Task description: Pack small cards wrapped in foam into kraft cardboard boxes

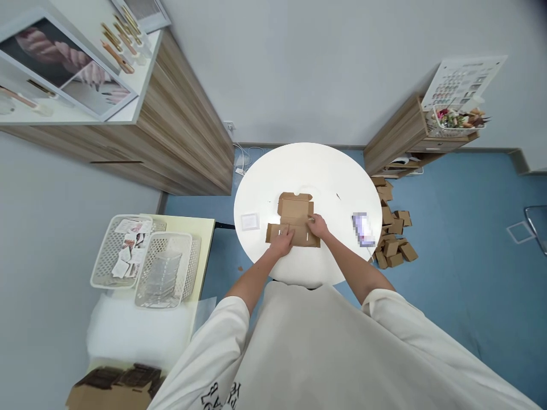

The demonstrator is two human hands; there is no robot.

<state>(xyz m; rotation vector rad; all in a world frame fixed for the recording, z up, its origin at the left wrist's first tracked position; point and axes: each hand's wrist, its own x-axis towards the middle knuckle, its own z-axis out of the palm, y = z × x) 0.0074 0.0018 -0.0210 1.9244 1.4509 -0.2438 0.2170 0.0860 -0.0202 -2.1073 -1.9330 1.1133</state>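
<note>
- steadying the unfolded box (294, 220) on the worktop (333, 165), presumably, left grip (282, 242) rests fingers apart
- right grip (318, 226) touches its side; whether pinching, i cannot tell
- box lies between and beneath both

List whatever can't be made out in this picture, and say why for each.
All in the head view:
- Cardboard sheet: the spots beneath the left hand and right hand are hidden by them.
- Purplish item at the table's right: pixelation masks its details.
- Printed board at upper right: its print is too small to read.
- Brown box at lower left: cut off by the bottom edge.
</note>
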